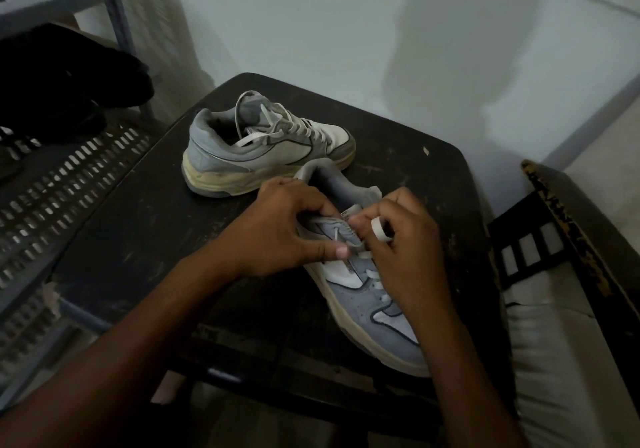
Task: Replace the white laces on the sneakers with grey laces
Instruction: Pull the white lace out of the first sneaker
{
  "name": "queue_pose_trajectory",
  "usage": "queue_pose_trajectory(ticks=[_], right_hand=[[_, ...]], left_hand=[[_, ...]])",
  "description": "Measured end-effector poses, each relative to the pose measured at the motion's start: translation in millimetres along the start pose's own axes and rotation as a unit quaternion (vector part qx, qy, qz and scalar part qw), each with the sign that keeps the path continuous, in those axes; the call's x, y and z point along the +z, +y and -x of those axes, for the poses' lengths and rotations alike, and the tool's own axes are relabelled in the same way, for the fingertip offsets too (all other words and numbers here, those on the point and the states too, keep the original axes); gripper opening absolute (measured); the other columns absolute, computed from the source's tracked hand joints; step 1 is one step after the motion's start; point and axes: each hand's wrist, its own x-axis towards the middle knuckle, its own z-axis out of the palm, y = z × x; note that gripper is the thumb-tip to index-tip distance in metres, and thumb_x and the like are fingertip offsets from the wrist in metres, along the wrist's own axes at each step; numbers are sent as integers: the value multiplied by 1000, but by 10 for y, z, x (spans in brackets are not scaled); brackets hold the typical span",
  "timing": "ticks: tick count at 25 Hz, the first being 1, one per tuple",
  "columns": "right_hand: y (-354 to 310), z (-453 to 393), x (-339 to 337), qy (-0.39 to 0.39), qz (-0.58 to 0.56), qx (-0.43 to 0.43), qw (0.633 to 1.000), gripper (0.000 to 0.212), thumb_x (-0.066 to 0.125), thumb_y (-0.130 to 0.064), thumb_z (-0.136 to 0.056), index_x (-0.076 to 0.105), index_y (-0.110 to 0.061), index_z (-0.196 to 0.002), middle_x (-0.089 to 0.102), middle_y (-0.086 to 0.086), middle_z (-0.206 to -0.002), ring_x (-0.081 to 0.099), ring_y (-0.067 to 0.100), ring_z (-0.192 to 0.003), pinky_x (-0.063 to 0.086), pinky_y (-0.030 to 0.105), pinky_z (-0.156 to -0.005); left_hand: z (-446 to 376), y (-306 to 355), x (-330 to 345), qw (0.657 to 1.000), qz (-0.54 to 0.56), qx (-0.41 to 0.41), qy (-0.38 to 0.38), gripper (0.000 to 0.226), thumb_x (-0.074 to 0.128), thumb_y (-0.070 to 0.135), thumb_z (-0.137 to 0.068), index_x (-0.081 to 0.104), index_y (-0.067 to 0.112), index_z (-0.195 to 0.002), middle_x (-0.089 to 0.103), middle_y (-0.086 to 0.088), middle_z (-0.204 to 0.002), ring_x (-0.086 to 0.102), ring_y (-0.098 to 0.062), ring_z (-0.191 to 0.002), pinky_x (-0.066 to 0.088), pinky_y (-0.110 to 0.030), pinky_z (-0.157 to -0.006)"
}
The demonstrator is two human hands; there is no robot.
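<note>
Two grey-and-white sneakers lie on a small dark table (145,233). The far sneaker (266,150) sits with its toe to the right and its white lace (254,138) loosened over the collar. The near sneaker (363,295) points toward me and to the right. My left hand (280,229) grips its upper near the top eyelets, thumb pressed against the side. My right hand (405,240) pinches the near sneaker's white lace (379,228), a loop of which curls over my fingers. Lower rows of white lace still cross the near sneaker's front.
A grey perforated rack (69,184) stands at the left with a black cloth (65,80) on it. A dark wooden chair (561,226) with a pale cushion (561,361) is at the right. A white wall is behind the table.
</note>
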Motion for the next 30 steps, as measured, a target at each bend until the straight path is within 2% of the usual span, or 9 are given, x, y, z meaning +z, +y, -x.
queue_pose_trajectory(ticks=[3, 6, 8, 9, 12, 16, 20, 27, 30], right_hand=[[0, -20, 2, 112, -93, 90, 985, 19, 54, -10, -93, 56, -20, -77, 54, -4, -80, 52, -2, -67, 41, 10, -62], [149, -58, -187, 223, -233, 292, 900, 18, 46, -21, -100, 54, -23, -83, 59, -3, -73, 58, 5, -62, 47, 22, -56], [282, -32, -300, 182, -116, 354, 910, 12, 58, -20, -94, 57, -20, -105, 61, 3, -104, 63, 14, -90, 47, 26, -69], [285, -2, -330, 154, -38, 355, 921, 33, 64, -17, -89, 53, -20, -119, 54, 5, -121, 58, 16, -104, 46, 25, -77], [100, 15, -319, 128, 7, 175, 976, 35, 69, -9, -83, 60, -22, -114, 56, 2, -112, 55, 7, -88, 43, 10, -70], [-143, 45, -213, -99, 15, 59, 993, 16, 66, -12, -85, 71, -24, -94, 49, -11, -79, 53, 0, -69, 41, 9, -57], [-151, 22, -162, -101, 87, 64, 989, 20, 58, -9, -88, 69, -25, -91, 41, -12, -84, 47, 2, -73, 36, 14, -59], [-353, 56, -259, -57, 208, 6, 976, 40, 50, -55, -78, 41, -26, -54, 38, -8, -79, 39, 9, -76, 36, 28, -66], [-277, 56, -331, -102, 189, -57, 975, 32, 58, -48, -80, 48, -25, -60, 48, -12, -83, 43, 6, -78, 40, 30, -71]], left_hand=[[-25, -16, 42, 999, -7, -15, 29, 25, 69, 59, -68, 68, 34, -75, 64, 20, -71, 58, 2, -74, 37, -26, -75], [-24, -23, 27, 999, -9, -23, 34, 22, 75, 51, -68, 70, 31, -72, 66, 14, -70, 60, -2, -70, 40, -23, -69], [-12, -14, 11, 999, -13, -16, 29, 26, 75, 55, -66, 69, 32, -74, 67, 15, -72, 60, -1, -73, 40, -26, -77], [-7, -8, 16, 999, -18, -15, 25, 28, 71, 59, -66, 68, 34, -76, 67, 17, -75, 60, 0, -78, 39, -30, -85], [16, -7, 61, 998, -50, -17, 38, 33, 62, 65, -65, 66, 37, -82, 63, 25, -79, 56, 4, -88, 26, -37, -104], [10, -4, 48, 998, -60, -11, 33, 35, 62, 62, -66, 69, 34, -85, 60, 26, -79, 55, 2, -89, 25, -36, -102], [-19, 13, -22, 997, -59, -37, -11, 21, 66, 48, -69, 67, 37, -87, 70, 17, -87, 58, -5, -97, 18, -30, -108], [16, 104, 165, 987, -142, -56, 54, 24, 59, 55, -71, 69, 34, -77, 57, 14, -67, 45, -4, -73, 21, -32, -82], [47, 172, 203, 979, -185, -56, 68, 26, 59, 52, -72, 72, 29, -77, 60, 14, -65, 49, -7, -71, 20, -32, -75]])
